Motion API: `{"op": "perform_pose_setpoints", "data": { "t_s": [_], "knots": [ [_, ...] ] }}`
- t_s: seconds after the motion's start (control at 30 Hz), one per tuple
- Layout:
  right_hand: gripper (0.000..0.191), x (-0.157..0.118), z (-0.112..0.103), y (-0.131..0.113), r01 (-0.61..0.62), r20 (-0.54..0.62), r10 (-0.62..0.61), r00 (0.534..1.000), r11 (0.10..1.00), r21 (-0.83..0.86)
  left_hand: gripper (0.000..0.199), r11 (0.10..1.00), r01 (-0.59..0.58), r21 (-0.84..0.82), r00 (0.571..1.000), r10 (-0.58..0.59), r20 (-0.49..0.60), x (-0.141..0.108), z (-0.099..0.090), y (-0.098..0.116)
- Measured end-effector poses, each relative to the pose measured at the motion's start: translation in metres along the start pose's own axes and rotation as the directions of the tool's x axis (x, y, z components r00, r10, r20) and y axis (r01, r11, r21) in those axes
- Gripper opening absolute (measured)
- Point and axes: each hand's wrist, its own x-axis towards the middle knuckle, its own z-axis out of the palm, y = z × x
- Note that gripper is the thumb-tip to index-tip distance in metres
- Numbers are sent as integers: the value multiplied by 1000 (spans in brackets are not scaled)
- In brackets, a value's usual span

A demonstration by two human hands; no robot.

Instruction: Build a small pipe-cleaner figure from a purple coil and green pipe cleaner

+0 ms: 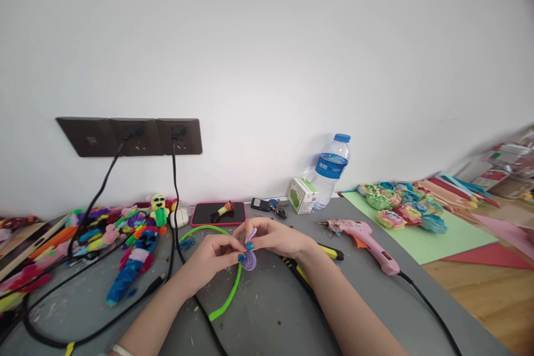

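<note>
Left hand: thumb and fingers pinched on the edge of a purple coil. Right hand: pinched too, at the coil's upstanding end. I have the coil between both hands, above the grey table. My worry: a slackened pinch could let it unwind. Green stem passes behind the left hand; can't tell if held. Yellow-and-black tool partly hidden by right wrist. Exact fingertip contact unclear from here.

My left hand, my right hand: one coiled purple pipe cleaner, pinched. Grey surface: one pink glue gun.
</note>
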Motion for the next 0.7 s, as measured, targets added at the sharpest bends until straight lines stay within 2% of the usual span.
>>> {"op": "perform_pose_setpoints", "data": {
  "t_s": [0.33,0.7],
  "knots": [
    [14,-1,1,-1,0,7,0,1000,1000,4,22,1000,-8,9,1000,8,12,2,-1,-3],
    [12,-1,-1,0,4,13,-4,1000,1000,-5,25,1000,23,9,1000,-23,5,0,1,5]
  ]
}}
